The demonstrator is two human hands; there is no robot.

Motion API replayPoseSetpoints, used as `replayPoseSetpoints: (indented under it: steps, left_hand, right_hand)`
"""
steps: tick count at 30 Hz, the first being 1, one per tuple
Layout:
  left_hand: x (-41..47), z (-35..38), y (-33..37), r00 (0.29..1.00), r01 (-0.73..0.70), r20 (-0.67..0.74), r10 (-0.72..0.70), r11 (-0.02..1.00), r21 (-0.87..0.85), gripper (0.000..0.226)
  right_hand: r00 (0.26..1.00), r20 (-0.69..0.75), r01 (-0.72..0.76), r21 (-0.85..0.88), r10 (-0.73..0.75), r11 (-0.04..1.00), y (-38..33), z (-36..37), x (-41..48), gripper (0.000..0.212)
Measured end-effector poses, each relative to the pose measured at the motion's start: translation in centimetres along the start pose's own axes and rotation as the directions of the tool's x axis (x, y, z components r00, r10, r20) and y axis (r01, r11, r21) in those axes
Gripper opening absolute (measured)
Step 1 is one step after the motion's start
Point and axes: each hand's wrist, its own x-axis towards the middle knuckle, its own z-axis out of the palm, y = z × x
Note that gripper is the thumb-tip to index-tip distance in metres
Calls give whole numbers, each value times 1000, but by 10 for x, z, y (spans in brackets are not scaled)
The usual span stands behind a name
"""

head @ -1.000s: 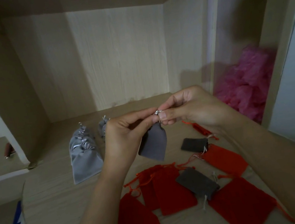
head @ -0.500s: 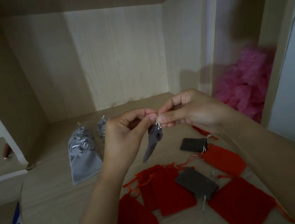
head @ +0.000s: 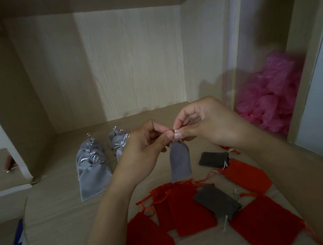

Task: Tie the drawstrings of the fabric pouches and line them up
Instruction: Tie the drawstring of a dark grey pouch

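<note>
A small grey pouch (head: 179, 162) hangs in the air above the shelf, its gathered neck between my two hands. My left hand (head: 142, 152) pinches the pouch's silver drawstring with thumb and forefinger. My right hand (head: 204, 124) pinches the same drawstring just to the right, fingertips nearly touching the left ones. Tied light grey pouches (head: 92, 169) lie in a row at the back left, with a second short row (head: 119, 143) beside them. Several red pouches (head: 189, 207) and two dark grey pouches (head: 217, 201) lie loose in front.
The wooden shelf (head: 55, 216) is a cubby with side walls and a back panel. A heap of pink material (head: 273, 96) fills the compartment on the right. A lower ledge with a blue and white item (head: 17, 242) sits at the left.
The hanging grey pouch has turned from edge-on to flat-faced. Both hands have stayed together at its neck, working the drawstring.
</note>
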Motion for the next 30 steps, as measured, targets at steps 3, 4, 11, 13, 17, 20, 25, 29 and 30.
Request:
replayPoseSetpoints:
  steps: [3, 4, 11, 13, 17, 20, 25, 29, 30]
  left_hand:
    - [0, 0, -1, 1000, -14, 19, 14, 1000, 0, 10]
    - [0, -1, -1, 1000, -18, 23, 18, 1000, 5, 11]
    - [0, 0, -4, 1000, -18, -22, 20, 996, 83, 8]
    - [0, 1, -5, 997, -12, -71, 20, 994, 110, 8]
    - [0, 4, -1, 991, -52, -119, 67, 991, 124, 9]
    - [-1, 6, 2, 982, -82, -164, 96, 992, 95, 8]
    - [0, 7, 4, 976, -80, -201, 86, 996, 39, 8]
    - [-2, 8, 7, 965, -132, -226, 133, 991, 20, 9]
    - [-3, 9, 8, 962, -144, -232, 144, 989, 14, 9]
  right_hand:
    - [1000, 2, -3, 27, 3, 1000, 0, 1, 1, 8]
    - [1000, 1, -8, 33, 8, 999, 0, 2, 1, 8]
    - [999, -29, -15, 81, 17, 997, 2, 3, 2, 11]
    - [999, -46, 5, 83, -1, 997, 0, 3, 2, 12]
    - [996, -91, 24, 89, -16, 996, -3, 3, 1, 11]
    - [990, -135, 57, 50, -50, 997, -5, 6, 1, 10]
    - [977, -175, 115, -23, -118, 993, -8, 12, -1, 13]
    - [972, -176, 154, -18, -154, 988, -10, 12, -1, 14]
    - [972, -172, 163, -12, -163, 987, -11, 12, -2, 14]
